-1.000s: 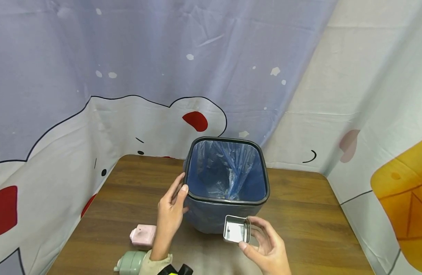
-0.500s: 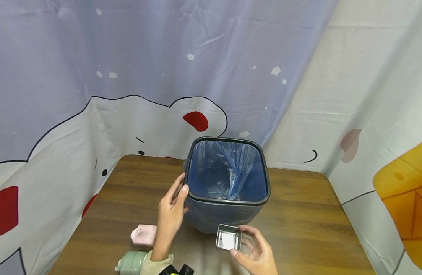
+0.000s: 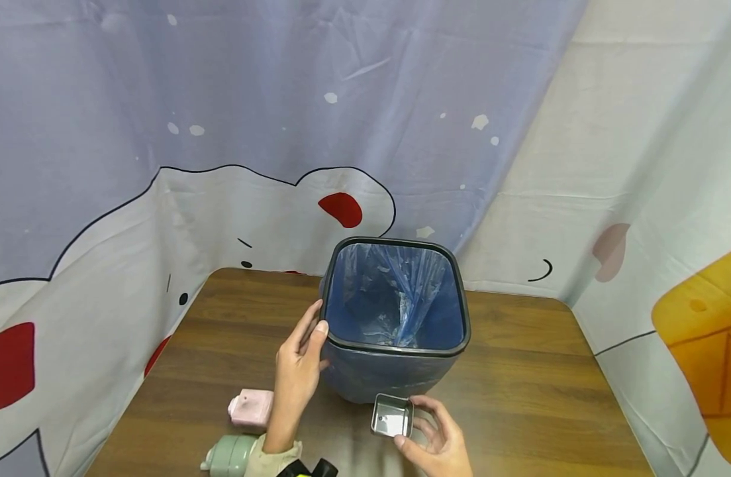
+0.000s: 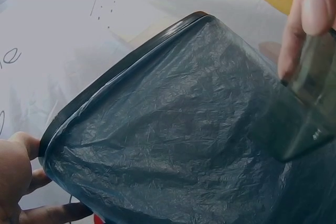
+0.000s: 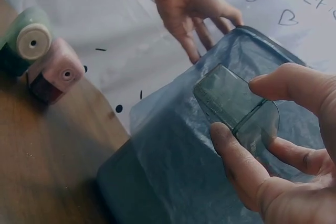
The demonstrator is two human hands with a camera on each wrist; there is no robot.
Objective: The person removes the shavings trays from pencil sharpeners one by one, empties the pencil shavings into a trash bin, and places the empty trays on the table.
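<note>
left hand [image 3: 296,371] steadies lined trash bin [image 3: 395,318] at its rim, fingers straight; right hand [image 3: 437,440] pinches small metal tin [image 3: 392,416] low at the bin's near wall, likely mid set-down onto wooden surface [image 3: 520,371].

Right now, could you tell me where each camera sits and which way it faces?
Head: looks forward and down at the bin; left hand steadies it, right hand holds the tin.
Left wrist: close against the bin's side; fingers at its rim.
Right wrist: looks across the tin toward the left hand.
All share the bin.
</note>
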